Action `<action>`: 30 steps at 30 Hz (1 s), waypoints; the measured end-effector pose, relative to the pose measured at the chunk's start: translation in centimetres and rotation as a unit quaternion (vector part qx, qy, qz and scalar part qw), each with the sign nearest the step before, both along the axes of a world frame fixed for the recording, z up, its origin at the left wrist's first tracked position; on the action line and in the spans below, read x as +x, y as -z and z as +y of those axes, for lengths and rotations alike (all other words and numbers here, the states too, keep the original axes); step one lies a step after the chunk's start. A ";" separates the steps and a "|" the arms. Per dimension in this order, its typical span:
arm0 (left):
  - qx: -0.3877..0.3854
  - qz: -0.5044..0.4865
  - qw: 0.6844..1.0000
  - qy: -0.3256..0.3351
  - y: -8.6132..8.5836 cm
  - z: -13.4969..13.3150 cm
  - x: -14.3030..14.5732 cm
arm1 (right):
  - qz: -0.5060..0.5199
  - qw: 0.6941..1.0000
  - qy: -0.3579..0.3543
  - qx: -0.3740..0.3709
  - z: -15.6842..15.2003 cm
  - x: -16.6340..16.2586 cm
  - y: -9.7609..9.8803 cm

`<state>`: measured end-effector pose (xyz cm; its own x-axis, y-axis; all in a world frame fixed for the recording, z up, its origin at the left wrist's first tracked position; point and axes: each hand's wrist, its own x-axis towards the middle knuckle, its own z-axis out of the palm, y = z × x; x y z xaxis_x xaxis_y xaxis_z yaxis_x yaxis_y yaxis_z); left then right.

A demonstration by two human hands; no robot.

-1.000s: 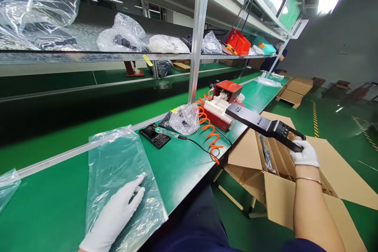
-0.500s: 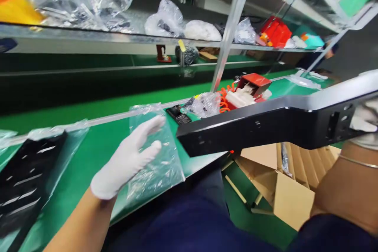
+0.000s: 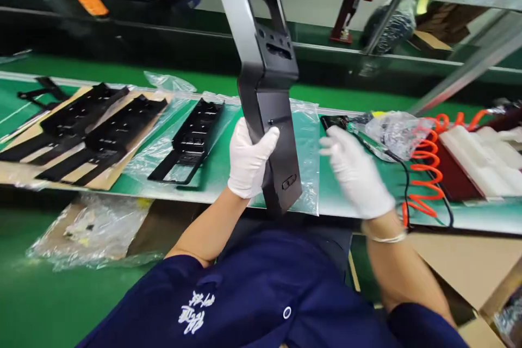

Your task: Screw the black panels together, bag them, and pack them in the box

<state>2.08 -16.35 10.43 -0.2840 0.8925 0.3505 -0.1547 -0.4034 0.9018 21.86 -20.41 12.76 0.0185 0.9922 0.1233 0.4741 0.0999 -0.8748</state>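
My left hand, in a white glove, grips a long black plastic housing and holds it upright above the bench edge, its handle end at the top. My right hand, also gloved, hovers open just right of the housing, fingers spread, touching nothing. Behind the housing a clear plastic bag lies flat on the green bench.
Left on the bench, several black housing halves lie on cardboard and one on a bag. At the right are a crumpled bag, an orange coiled hose and a red-and-white fixture. A cardboard box stands lower right.
The housing passed from my right hand to my left and swung from level to upright. My right hand let go. The view turned left toward the stacked black halves.
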 end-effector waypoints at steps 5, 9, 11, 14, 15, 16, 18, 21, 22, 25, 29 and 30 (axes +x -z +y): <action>0.018 -0.044 0.995 -0.083 0.4 0.4 -1.1 | 0.060 0.996 -0.051 -0.044 -1.3 -7.4 6.8; 0.067 -0.014 0.986 -0.155 0.9 -0.3 -1.9 | 0.082 0.990 -0.106 -0.034 -1.3 -8.4 6.0; 0.088 0.001 0.981 -0.174 1.2 -0.6 -2.2 | 0.060 0.991 -0.115 -0.034 -1.3 -8.0 5.7; 0.073 0.034 0.981 -0.176 1.3 -1.1 -2.5 | 0.017 0.995 -0.095 -0.028 -1.5 -7.4 6.0; 0.057 0.041 0.983 -0.172 1.3 -1.2 -2.5 | 0.005 0.996 -0.092 -0.018 -1.5 -7.3 6.2; 0.040 0.045 0.984 -0.170 1.2 -1.3 -2.5 | -0.004 0.996 -0.090 -0.005 -1.4 -7.2 6.4; 0.010 0.058 0.983 -0.171 1.1 -1.5 -2.3 | -0.014 0.995 -0.096 0.021 -1.2 -7.0 6.7; -0.004 0.085 0.980 -0.180 1.1 -1.3 -1.8 | 0.007 0.994 -0.108 0.021 -0.9 -6.7 7.1; -0.004 0.088 0.979 -0.186 1.1 -1.1 -1.7 | 0.035 0.994 -0.102 0.012 -0.9 -6.5 7.3; -0.001 0.082 0.973 -0.216 1.0 -0.9 -1.5 | 0.117 0.992 -0.024 0.041 -1.3 -6.2 7.7; 0.000 0.078 0.969 -0.235 0.8 -1.1 -1.6 | -0.036 0.965 0.042 0.258 -2.3 -6.6 8.2; 0.001 0.076 0.969 -0.234 0.7 -1.2 -1.5 | -0.081 0.948 0.041 0.304 -2.4 -6.8 8.2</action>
